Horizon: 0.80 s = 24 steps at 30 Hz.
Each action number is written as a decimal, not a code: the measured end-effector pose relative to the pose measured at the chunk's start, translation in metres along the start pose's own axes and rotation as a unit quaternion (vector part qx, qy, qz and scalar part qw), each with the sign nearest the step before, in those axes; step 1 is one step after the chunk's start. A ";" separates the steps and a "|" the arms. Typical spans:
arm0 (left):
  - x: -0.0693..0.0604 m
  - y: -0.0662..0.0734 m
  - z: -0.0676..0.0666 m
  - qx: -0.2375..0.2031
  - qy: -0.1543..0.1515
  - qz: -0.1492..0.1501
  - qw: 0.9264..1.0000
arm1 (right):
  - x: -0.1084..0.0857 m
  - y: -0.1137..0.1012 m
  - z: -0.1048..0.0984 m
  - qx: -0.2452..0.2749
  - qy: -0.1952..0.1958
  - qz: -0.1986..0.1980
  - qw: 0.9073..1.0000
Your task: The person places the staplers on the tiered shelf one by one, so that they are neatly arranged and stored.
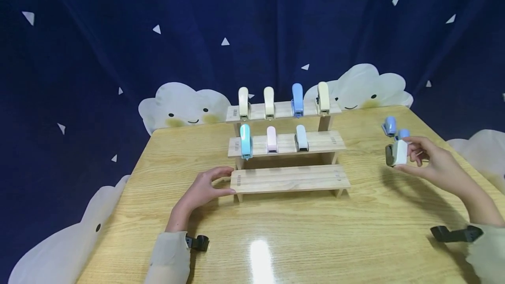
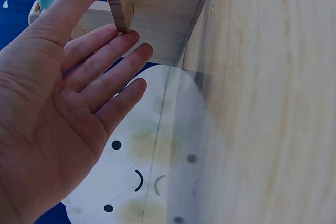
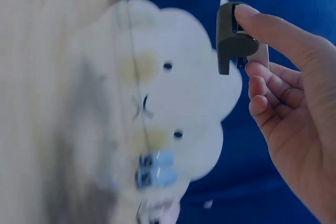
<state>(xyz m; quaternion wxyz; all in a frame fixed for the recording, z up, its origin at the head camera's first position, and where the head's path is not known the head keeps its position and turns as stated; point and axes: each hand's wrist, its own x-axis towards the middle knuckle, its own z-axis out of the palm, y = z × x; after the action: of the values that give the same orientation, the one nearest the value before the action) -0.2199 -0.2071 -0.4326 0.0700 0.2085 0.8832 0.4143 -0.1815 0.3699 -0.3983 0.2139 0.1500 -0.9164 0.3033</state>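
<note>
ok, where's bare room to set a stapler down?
Bare: bottom shelf, left hand at its left end; table in front of it; middle shelf right of its rightmost stapler. Crowded: top shelf, four staplers; table's right, where the right hand holds a white stapler near blue staplers.

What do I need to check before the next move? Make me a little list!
1. Right hand has the white stapler between thumb and fingers: ok.
2. Left hand at the left end of the bottom shelf: ok.
3. Left hand pressing firmly: cannot tell.
4. Four staplers on the top shelf: ok.
5. White stapler on a shelf: not ok, it's off to the right.
</note>
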 end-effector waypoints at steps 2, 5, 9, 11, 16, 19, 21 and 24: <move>0.001 0.000 0.000 0.000 -0.001 0.000 1.000 | 0.008 -0.011 0.003 0.002 -0.005 -0.001 1.000; 0.001 -0.001 0.001 0.001 -0.002 0.002 1.000 | 0.022 -0.025 0.008 -0.007 -0.012 -0.021 1.000; 0.001 -0.001 0.001 -0.001 -0.003 0.000 1.000 | 0.040 -0.042 0.018 -0.001 -0.015 -0.070 0.997; 0.001 0.000 0.001 -0.001 -0.002 0.001 1.000 | 0.049 -0.051 0.024 0.011 -0.022 -0.081 0.996; 0.001 0.001 0.000 0.001 -0.003 -0.001 1.000 | 0.068 -0.070 0.036 0.029 -0.058 -0.092 0.994; 0.001 0.001 0.001 0.004 -0.003 -0.005 1.000 | 0.077 -0.078 0.041 0.024 -0.073 -0.104 0.992; 0.001 0.001 0.001 0.003 -0.001 -0.006 1.000 | 0.083 -0.082 0.045 0.015 -0.077 -0.123 0.989; 0.001 0.002 0.001 0.001 0.001 0.001 1.000 | 0.089 -0.085 0.050 0.002 -0.084 -0.149 0.985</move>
<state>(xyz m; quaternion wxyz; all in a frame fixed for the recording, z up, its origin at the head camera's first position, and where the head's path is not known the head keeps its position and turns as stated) -0.2199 -0.2048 -0.4322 0.0684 0.2087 0.8835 0.4137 -0.2394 0.2600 -0.3496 0.1790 0.3106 -0.8976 0.2566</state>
